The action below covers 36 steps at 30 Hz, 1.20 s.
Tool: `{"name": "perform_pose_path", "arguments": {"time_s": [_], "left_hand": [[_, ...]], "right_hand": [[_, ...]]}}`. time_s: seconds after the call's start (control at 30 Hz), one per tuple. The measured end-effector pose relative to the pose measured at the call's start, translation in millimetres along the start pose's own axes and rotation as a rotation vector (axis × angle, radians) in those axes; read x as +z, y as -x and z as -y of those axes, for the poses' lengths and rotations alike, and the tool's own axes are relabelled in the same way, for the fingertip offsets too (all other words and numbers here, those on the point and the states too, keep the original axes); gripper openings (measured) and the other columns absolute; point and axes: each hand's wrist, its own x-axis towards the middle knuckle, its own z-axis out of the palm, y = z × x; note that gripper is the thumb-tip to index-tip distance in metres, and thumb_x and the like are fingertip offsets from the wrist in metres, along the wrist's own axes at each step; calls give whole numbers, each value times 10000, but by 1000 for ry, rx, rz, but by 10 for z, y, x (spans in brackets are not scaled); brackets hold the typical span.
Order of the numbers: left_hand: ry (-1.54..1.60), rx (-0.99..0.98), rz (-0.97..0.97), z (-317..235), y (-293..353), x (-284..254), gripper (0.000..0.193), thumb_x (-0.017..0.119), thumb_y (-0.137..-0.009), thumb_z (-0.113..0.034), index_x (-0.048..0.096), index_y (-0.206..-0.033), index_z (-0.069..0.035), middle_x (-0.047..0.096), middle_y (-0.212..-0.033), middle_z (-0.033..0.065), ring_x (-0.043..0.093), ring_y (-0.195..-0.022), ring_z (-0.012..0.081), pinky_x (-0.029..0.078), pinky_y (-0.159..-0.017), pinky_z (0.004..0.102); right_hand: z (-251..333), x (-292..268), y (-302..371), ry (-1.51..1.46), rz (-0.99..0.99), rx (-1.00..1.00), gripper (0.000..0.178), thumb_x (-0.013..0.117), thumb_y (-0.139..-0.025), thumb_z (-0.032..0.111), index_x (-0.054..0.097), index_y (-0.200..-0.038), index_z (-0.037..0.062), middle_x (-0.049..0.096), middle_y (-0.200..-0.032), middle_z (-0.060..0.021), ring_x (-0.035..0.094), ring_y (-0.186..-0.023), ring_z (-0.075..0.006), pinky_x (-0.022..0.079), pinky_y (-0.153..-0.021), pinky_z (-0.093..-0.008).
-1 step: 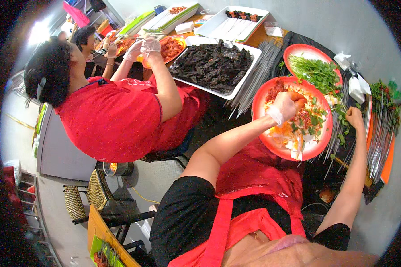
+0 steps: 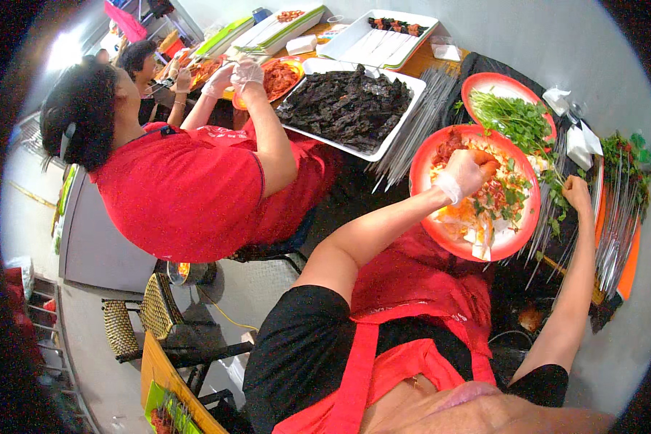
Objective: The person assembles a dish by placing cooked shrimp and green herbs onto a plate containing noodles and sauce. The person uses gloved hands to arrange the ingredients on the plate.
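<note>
My left hand (image 2: 464,176), in a clear glove, is over a red-rimmed plate (image 2: 421,224). Its fingers are closed in a pinch, and what they hold is hidden. On the plate lie reddish meat pieces (image 2: 451,147), green herb leaves (image 2: 512,197) and crumpled white paper (image 2: 479,237). Off the plate's right side, my bare right hand (image 2: 576,192) is pinched on the end of a thin skewer (image 2: 559,176), which points toward the plate; its far part is hard to make out. A second red-rimmed plate (image 2: 489,80) behind holds leafy herbs (image 2: 515,116).
Metal skewers (image 2: 419,119) lie beside a white tray (image 2: 417,85) of dark leafy pieces. More skewers (image 2: 620,217) and herbs are at far right. At left, a co-worker in red (image 2: 188,195) works over a bowl of red food (image 2: 279,78). A woven chair (image 2: 159,307) stands behind.
</note>
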Motion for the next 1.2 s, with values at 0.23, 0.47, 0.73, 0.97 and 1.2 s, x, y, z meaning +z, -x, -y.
{"name": "perform_pose_path", "arguments": {"time_s": [0.23, 0.47, 0.73, 0.97, 1.2], "left_hand": [[-73, 53, -4, -49, 17, 25, 194, 568, -766, -194, 652, -848, -39, 631, -706, 144, 626, -635, 218, 480, -578, 332], [-165, 71, -57, 145, -66, -16, 150, 593, -750, -175, 654, -825, -60, 630, -706, 137, 616, -608, 235, 486, -571, 360], [407, -191, 205, -137, -232, 119, 218, 502, -824, -170, 628, -871, 3, 641, -797, 72, 582, -664, 117, 442, -582, 259], [765, -379, 475, -73, -373, 335, 309, 495, -844, -280, 591, -972, -16, 623, -918, 89, 604, -803, 198, 488, -728, 323], [933, -472, 772, 46, -320, 357, 257, 495, -850, -306, 560, -968, -86, 610, -868, 72, 598, -755, 183, 502, -677, 319]], "right_hand": [[-266, 134, 96, -52, -111, -113, 112, 589, -711, 44, 507, -711, -33, 515, -639, -177, 545, -607, -292, 416, -559, -383], [-44, -241, 176, -205, -285, 88, 212, 572, -790, 258, 636, -870, 73, 598, -692, -96, 562, -564, -174, 435, -541, -308], [568, -872, 465, -832, -239, 83, 191, 585, -811, 217, 661, -846, 46, 634, -685, 2, 482, -461, -35, 400, -447, -191], [1251, -932, 676, -863, -124, -176, 159, 544, -831, 85, 630, -939, 7, 629, -766, -21, 479, -512, -32, 393, -453, -178], [1612, -769, 774, -226, -342, -728, 205, 584, -740, 54, 590, -943, 32, 578, -841, -95, 582, -744, -251, 475, -636, -298]]}}
